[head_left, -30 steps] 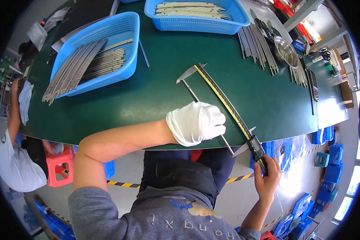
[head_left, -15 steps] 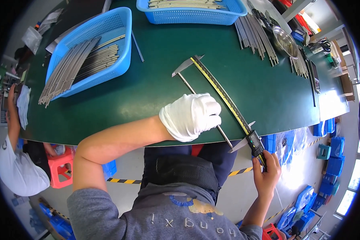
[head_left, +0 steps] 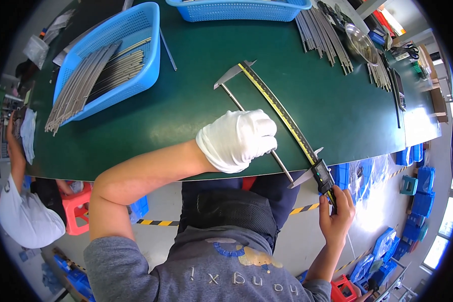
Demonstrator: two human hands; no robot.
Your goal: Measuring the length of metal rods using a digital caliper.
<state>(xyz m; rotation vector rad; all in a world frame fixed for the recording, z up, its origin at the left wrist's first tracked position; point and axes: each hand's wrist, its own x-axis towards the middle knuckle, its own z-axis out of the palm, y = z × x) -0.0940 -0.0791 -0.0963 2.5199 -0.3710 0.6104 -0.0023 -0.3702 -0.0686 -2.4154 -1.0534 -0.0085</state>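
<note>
My left hand (head_left: 238,139), in a white glove, is closed around a thin metal rod (head_left: 283,166) and hides its middle. The rod lies slantwise between the jaws of a long digital caliper (head_left: 282,113). Its far end is at the fixed jaw (head_left: 228,75), and its near end is at the sliding jaw (head_left: 301,179) by the display. Whether both ends touch the jaws, I cannot tell for sure. Bare, my right hand (head_left: 338,215) grips the caliper's near end just below its display (head_left: 322,174), past the table's front edge.
A blue basket (head_left: 153,60) with many metal rods (head_left: 85,83) stands left on the green table (head_left: 186,95). Another blue basket (head_left: 236,12) is at the back. More rods (head_left: 324,38) and a metal bowl (head_left: 361,44) lie right. A person (head_left: 27,211) sits at far left.
The view has shifted a little, with the baskets sitting slightly higher in it. Both hands keep their hold, and the rod stays between the caliper's jaws.
</note>
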